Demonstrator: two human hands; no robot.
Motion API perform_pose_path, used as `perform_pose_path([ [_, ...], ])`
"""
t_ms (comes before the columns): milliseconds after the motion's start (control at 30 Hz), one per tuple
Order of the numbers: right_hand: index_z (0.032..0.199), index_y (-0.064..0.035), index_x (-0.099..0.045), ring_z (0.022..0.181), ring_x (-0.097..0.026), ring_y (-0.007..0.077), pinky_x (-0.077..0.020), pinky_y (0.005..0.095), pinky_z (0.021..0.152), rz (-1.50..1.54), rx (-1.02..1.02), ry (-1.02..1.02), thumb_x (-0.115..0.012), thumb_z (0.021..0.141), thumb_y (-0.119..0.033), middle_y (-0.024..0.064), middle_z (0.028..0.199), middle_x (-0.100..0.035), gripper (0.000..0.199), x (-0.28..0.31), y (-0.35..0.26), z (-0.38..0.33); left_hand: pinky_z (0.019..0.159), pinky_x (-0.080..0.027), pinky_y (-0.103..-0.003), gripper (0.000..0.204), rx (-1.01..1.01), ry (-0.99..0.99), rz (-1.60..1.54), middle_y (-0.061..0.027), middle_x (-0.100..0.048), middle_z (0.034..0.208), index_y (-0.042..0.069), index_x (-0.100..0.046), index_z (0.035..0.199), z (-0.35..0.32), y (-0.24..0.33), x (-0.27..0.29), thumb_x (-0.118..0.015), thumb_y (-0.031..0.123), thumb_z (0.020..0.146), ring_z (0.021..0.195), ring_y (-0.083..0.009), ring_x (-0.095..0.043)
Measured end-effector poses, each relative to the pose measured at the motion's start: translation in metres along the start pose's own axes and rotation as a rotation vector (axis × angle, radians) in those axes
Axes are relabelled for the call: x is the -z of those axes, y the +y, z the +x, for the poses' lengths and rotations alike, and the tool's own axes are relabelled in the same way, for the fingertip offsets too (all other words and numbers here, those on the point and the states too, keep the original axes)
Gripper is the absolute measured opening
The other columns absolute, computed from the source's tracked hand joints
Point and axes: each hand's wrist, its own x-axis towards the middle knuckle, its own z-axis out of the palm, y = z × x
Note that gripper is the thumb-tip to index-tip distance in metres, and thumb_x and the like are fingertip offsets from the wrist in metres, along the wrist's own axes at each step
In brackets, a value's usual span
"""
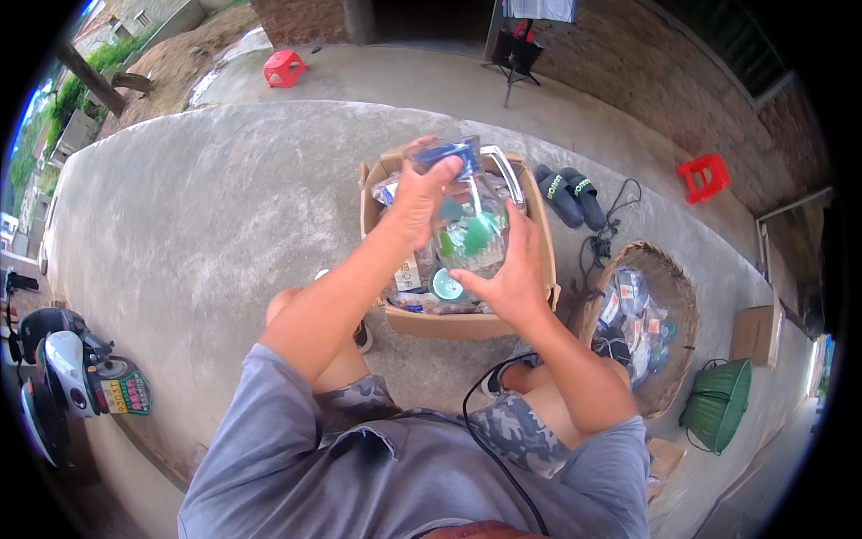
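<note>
Both hands hold a clear plastic packet (pixel 467 229) above the cardboard box (pixel 449 322), left hand (pixel 420 199) pinching its blue top edge, right hand (pixel 510 274) cupping its side; it looks light, soft, crinkly and slippery, best gripped by that stiffer top.

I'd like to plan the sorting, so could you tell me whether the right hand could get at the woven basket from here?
Probably yes: the woven basket sits open-topped just beside the right hand, nothing between them, though that hand now supports the clear packet.
</note>
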Motion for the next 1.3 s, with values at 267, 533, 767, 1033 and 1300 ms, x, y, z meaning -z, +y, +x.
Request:
perform_pose_path([
  [267, 0.16, -0.0003, -0.024, 0.126, -0.057, 0.0265, -0.0537, 0.0384, 0.1, 0.853, -0.461, 0.02, -0.089, 0.087, -0.042, 0.0191, 0.141, -0.051, 0.106, 0.02, 0.022, 0.03, 0.097, -0.058, -0.048, 0.079, 0.212, -0.056, -0.169, -0.0172, -0.075, 0.113, 0.0, -0.064, 0.128, 0.008, 0.006, 0.011, -0.072, 0.068, 0.089, 0.106, -0.0306, -0.072],
  [533, 0.16, -0.0102, -0.04, 0.131, -0.064, 0.0308, -0.0579, 0.0578, 0.102, 1.484, -0.658, -0.469, -0.055, 0.109, -0.053, 0.0126, 0.148, -0.06, 0.068, 0.026, 0.014, 0.032, 0.095, -0.059, -0.051, 0.086, 0.264, -0.022, -0.288, -0.0208, -0.07, 0.118, 0.0, -0.061, 0.129, 0.013, -0.003, 0.015, -0.066, 0.076, 0.09, 0.107, -0.0343, -0.07],
  [767, 0.167, -0.0108, -0.02, 0.142, -0.052, 0.0331, -0.0563, 0.0535, 0.104, 1.31, -0.583, -0.503, -0.09, 0.084, -0.03, 0.0151, 0.158, -0.044, 0.11, 0.037, 0.003, 0.024, 0.102, -0.058, -0.052, 0.089, 0.239, -0.169, -0.322, -0.0199, -0.069, 0.125, 0.0, -0.058, 0.137, 0.015, 0.002, 0.022, -0.072, 0.073, 0.088, 0.117, -0.0343, -0.069],
  [1033, 0.166, -0.0086, -0.023, 0.151, -0.043, 0.0298, -0.0354, 0.0422, 0.125, 0.699, -0.132, -0.445, -0.098, 0.067, -0.01, 0.0151, 0.161, -0.043, 0.125, 0.035, 0.02, 0.03, 0.119, -0.047, -0.042, 0.095, -0.017, -0.443, 0.125, -0.0098, -0.06, 0.145, 0.005, -0.047, 0.152, -0.008, 0.035, 0.013, -0.097, 0.024, 0.074, 0.135, -0.0262, -0.059],
  [1300, 0.121, -0.0046, -0.071, 0.106, -0.074, 0.0262, -0.0582, 0.0372, 0.09, 0.056, -0.197, 0.202, -0.074, 0.09, -0.005, 0.0145, 0.118, -0.075, 0.032, 0.053, 0.086, 0.072, 0.115, -0.047, -0.04, 0.104, -0.828, -0.394, 1.041, -0.0122, -0.063, 0.137, 0.004, -0.047, 0.15, -0.044, 0.052, -0.009, -0.103, 0.019, 0.063, 0.13, -0.027, -0.061],
])
